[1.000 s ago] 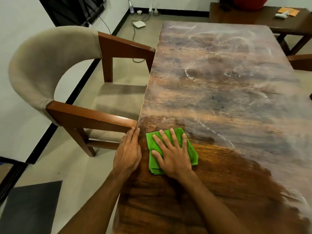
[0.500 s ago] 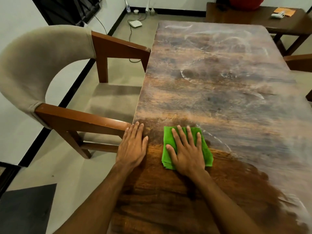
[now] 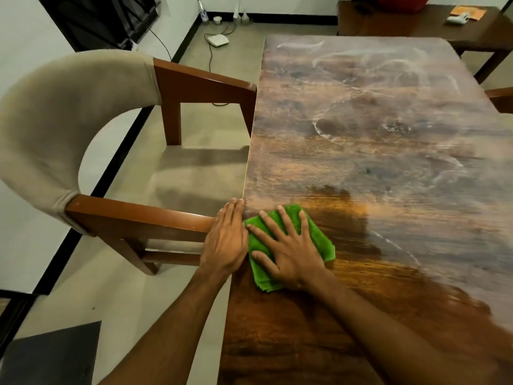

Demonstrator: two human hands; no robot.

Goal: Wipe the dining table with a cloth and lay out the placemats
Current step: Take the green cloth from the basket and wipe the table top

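Note:
A folded green cloth [image 3: 319,234] lies flat on the dark wooden dining table [image 3: 374,151] close to its left edge. My right hand [image 3: 288,251] presses down on the cloth with fingers spread and straight. My left hand [image 3: 226,240] rests flat on the table's left edge, fingers together, touching the cloth's left side. The near part of the tabletop looks dark and glossy, while the far part is dull with whitish dusty streaks. No placemats are in view.
A wooden armchair with a beige padded back [image 3: 55,120] stands against the table's left side, its armrest [image 3: 138,215] by my left hand. A second brown table [image 3: 416,23] stands behind. A white device with cable [image 3: 218,40] lies on the floor.
My right hand slid the cloth to the right, then back left to the table edge beside my left hand. My left hand stayed on the edge.

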